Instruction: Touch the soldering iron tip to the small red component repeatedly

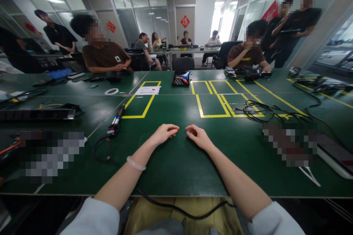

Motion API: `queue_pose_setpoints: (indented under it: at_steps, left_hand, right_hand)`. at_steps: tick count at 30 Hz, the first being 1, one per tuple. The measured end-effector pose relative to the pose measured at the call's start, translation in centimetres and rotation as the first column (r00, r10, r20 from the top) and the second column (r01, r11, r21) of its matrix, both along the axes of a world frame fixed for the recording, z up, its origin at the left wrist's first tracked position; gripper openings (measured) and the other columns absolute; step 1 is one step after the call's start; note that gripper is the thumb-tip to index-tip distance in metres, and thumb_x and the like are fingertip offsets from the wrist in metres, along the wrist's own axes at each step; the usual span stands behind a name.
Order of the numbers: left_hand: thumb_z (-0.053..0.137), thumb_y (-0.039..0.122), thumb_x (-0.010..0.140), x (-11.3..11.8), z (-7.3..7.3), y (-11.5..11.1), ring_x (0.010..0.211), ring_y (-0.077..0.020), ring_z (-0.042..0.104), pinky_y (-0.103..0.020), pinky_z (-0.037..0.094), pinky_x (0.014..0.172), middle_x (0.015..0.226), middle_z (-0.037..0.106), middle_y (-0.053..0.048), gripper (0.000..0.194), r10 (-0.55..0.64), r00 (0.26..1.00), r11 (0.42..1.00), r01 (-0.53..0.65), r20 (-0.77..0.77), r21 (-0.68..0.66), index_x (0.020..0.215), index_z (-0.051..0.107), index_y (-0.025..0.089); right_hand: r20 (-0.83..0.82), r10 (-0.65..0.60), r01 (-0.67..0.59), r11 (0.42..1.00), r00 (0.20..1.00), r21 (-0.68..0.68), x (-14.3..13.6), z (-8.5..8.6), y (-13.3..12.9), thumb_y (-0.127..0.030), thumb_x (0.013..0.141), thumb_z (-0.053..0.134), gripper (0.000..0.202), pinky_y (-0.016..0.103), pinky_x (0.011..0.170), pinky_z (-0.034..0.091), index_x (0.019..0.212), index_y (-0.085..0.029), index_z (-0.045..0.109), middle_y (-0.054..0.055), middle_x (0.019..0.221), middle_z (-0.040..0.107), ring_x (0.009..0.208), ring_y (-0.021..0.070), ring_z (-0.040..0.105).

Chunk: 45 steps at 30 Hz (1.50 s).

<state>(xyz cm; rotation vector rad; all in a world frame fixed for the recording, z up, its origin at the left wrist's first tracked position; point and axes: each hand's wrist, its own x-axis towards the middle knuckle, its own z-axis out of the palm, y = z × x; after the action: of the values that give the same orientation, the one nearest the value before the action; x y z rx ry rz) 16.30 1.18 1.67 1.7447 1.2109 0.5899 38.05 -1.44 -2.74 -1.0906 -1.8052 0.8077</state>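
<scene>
My left hand, with a pale bangle on its wrist, is closed over the green table. A small orange object shows at its fingertips; its kind is too small to tell. My right hand faces it across a short gap, fingers curled in. Whatever its fingers may hold is hidden. Left of my hands lies a dark cylindrical tool with a blue and silver middle, with a black cable running from it.
Ahead stand a black box of small items and a paper sheet amid yellow tape outlines. A white ring lies left. Black cables and a phone-like device lie right. Two people sit across the table; others are behind.
</scene>
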Motion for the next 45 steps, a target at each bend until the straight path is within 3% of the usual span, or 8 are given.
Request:
queue_pose_setpoints:
  at_steps: [3, 8, 15, 23, 29, 36, 45]
  left_hand:
    - [0.068, 0.035, 0.070, 1.9, -1.7, 0.0, 0.067, -0.0134, 0.061, -0.025, 0.045, 0.062, 0.077, 0.067, -0.005, 0.036, 0.000, 0.991, 0.998, 0.009, 0.135, -0.061, 0.098, 0.062, 0.012]
    - [0.071, 0.035, 0.069, 2.1, -3.1, 0.2, 0.064, -0.0115, 0.058, -0.023, 0.043, 0.061, 0.069, 0.064, -0.002, 0.028, 0.000, 0.976, 0.999, 0.009, 0.216, -0.044, 0.081, 0.059, 0.013]
    - [0.064, 0.036, 0.074, 2.0, -2.8, -0.4, 0.064, -0.0110, 0.057, -0.023, 0.042, 0.062, 0.068, 0.062, -0.001, 0.024, -0.001, 0.974, 1.000, -0.003, 0.224, 0.014, 0.076, 0.059, 0.013]
    - [0.047, 0.042, 0.086, 1.4, -3.3, -0.1, 0.066, -0.0121, 0.061, -0.022, 0.041, 0.058, 0.073, 0.065, -0.004, 0.031, 0.012, 0.978, 1.000, -0.014, 0.210, 0.009, 0.088, 0.060, 0.014]
    - [0.060, 0.042, 0.079, 1.3, -3.5, -0.3, 0.068, -0.0119, 0.060, -0.024, 0.045, 0.065, 0.078, 0.067, -0.006, 0.031, -0.007, 0.965, 0.999, 0.017, 0.262, -0.034, 0.088, 0.061, 0.012]
    - [0.066, 0.033, 0.075, 1.1, -3.6, -0.6, 0.077, -0.0126, 0.061, -0.027, 0.046, 0.075, 0.086, 0.065, -0.004, 0.027, -0.058, 0.948, 0.998, 0.046, 0.314, 0.046, 0.094, 0.060, 0.014]
    - [0.070, 0.029, 0.071, 1.3, -3.8, -0.9, 0.079, -0.0121, 0.060, -0.025, 0.046, 0.073, 0.092, 0.064, -0.005, 0.032, -0.048, 0.954, 0.997, 0.026, 0.297, 0.078, 0.097, 0.056, 0.015]
  right_hand:
    - [-0.006, 0.068, -0.068, 0.998, 0.998, 0.008, 0.0, -0.1, 0.1, -0.027, 0.082, 0.057, 0.024, 0.023, 0.063, 0.043, 0.104, -0.018, 0.061, 0.001, 0.082, 0.064, 0.065, 0.0108, 0.053]
    - [-0.026, 0.113, -0.114, 0.993, 0.993, -0.036, -0.4, -0.6, 0.3, -0.031, 0.084, 0.058, 0.021, 0.023, 0.062, 0.043, 0.099, -0.018, 0.061, 0.000, 0.075, 0.063, 0.063, 0.0107, 0.054]
    - [0.008, 0.111, -0.111, 0.992, 0.994, -0.058, -1.0, -0.7, 0.3, -0.034, 0.085, 0.058, 0.020, 0.022, 0.059, 0.040, 0.093, -0.017, 0.062, 0.000, 0.074, 0.063, 0.061, 0.0109, 0.053]
    - [-0.002, 0.104, -0.104, 0.993, 0.995, -0.048, -1.5, -0.7, 0.3, -0.034, 0.088, 0.053, 0.020, 0.022, 0.062, 0.041, 0.098, -0.018, 0.058, 0.001, 0.079, 0.065, 0.066, 0.0121, 0.056]
    - [0.021, 0.056, -0.056, 0.998, 0.998, -0.004, -1.7, -0.8, 0.2, -0.034, 0.088, 0.052, 0.020, 0.023, 0.061, 0.041, 0.099, -0.019, 0.057, 0.000, 0.077, 0.064, 0.063, 0.0118, 0.055]
    - [-0.071, 0.046, -0.052, 0.996, 0.996, -0.077, -1.9, -0.8, 0.4, -0.037, 0.087, 0.053, 0.022, 0.025, 0.066, 0.045, 0.098, -0.018, 0.057, 0.002, 0.081, 0.066, 0.069, 0.0128, 0.058]
    - [-0.015, 0.011, -0.012, 0.999, 1.000, -0.044, -1.7, -0.3, 0.3, -0.028, 0.078, 0.063, 0.019, 0.023, 0.058, 0.041, 0.092, -0.016, 0.062, 0.000, 0.074, 0.061, 0.060, 0.0105, 0.049]
